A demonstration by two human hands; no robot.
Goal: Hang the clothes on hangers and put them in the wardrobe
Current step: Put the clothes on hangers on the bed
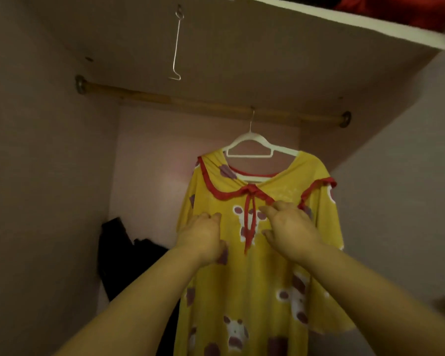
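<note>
A yellow dress with a red frilled collar and cow prints hangs on a white hanger. The hanger's hook is over the wooden rail inside the wardrobe. Both of my hands are on the dress's chest below the collar. My left hand has its fingers curled against the yellow cloth. My right hand reaches the red collar edge with bent fingers; whether either hand pinches the cloth is unclear.
A thin metal hook hangs from the underside of the upper shelf. Red cloth lies on that shelf. Dark clothing is heaped at the lower left of the wardrobe. The rail to the left of the dress is bare.
</note>
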